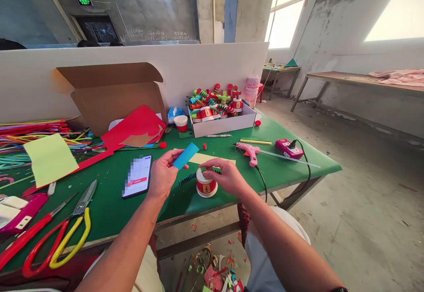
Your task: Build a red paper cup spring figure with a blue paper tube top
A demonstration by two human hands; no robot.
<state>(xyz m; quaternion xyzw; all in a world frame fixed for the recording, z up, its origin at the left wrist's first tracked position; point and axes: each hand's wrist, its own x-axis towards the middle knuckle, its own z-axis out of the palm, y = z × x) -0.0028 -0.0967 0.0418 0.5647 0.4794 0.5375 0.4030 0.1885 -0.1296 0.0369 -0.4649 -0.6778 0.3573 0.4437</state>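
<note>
My left hand [163, 173] pinches a small blue paper strip [185, 155], held up above the green table [109, 195]. My right hand [225, 176] grips the top of an upturned white paper cup with a red band [206, 187], which stands on the table near its front edge. A dark green spiral pipe cleaner [187, 178] sticks out beside the cup. A cream paper strip [202, 158] lies flat just behind both hands.
A phone [138, 176] lies left of my hands. Scissors with red handles [36, 232] and yellow handles [74, 234] lie at front left. A pink glue gun [250, 152], white box of finished cup figures [220, 125], red paper [137, 125], cardboard box [112, 93], pipe cleaners [33, 135].
</note>
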